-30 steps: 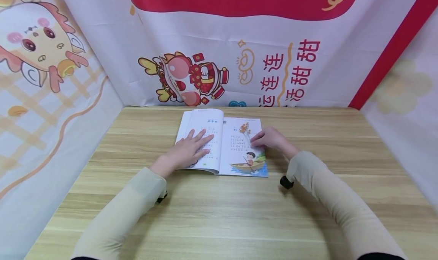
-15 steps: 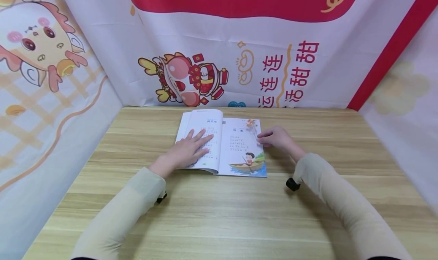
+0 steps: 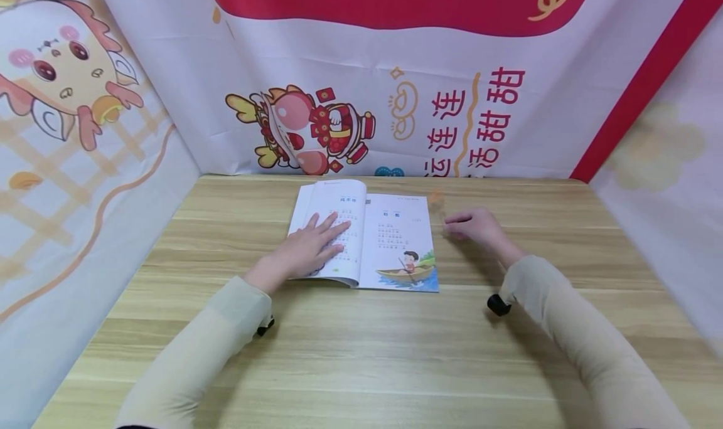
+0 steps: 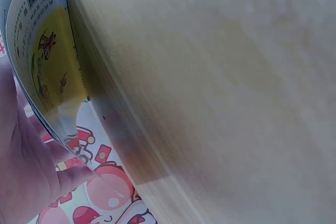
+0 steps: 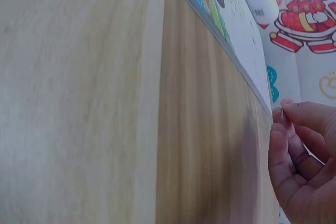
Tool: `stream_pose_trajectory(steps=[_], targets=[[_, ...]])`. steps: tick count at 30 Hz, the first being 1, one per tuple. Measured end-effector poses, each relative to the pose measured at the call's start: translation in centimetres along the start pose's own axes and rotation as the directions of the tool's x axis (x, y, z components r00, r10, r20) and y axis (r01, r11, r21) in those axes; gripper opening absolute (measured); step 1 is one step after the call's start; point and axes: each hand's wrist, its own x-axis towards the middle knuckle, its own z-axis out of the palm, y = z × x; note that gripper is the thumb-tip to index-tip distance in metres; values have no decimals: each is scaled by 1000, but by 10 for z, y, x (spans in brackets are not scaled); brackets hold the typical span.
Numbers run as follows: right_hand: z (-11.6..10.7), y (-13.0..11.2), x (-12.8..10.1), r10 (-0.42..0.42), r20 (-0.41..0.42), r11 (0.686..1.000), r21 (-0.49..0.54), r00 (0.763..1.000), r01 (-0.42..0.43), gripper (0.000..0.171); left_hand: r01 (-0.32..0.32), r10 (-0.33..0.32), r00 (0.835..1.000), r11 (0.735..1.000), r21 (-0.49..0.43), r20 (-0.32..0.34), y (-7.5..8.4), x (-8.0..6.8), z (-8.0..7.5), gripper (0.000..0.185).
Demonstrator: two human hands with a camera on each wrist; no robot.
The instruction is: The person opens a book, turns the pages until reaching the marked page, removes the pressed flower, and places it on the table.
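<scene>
Book lies open at frame centre on the table, spine running away from the viewer toward the backdrop, pages facing up. L hand flat on the left page, fingers straight and spread, prob. to keep it from flipping shut. R hand just right of the book, off the page, fingers curled, pinching a thin stem w/ a blurred orange sprig above. Stem points roughly up-left in frame.

**What we cannot see well**

The left hand covers part of the book. The small orange thing pinched by the right hand is a blur. The book's words are too tiny to read.
</scene>
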Motion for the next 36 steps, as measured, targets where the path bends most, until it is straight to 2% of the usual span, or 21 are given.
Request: stream_pose_trajectory(steps=[15, 25, 31, 36], targets=[[-14, 18, 4, 33, -54, 999, 11, 998, -32, 34, 4, -3, 1000, 1000, -19, 6, 0, -1, -2, 63], [-20, 29, 3, -49, -130, 997, -62, 990, 41, 33, 3, -3, 1000, 1000, -31, -3, -1, -1, 2, 62], [-25, 32, 5, -31, -150, 997, -77, 988, 19, 34, 8, -8, 1000, 999, -32, 0, -2, 0, 2, 62], [-26, 33, 8, -10, -142, 999, -39, 990, 4, 34, 6, -6, 1000, 999, -31, 1, -2, 0, 2, 62]])
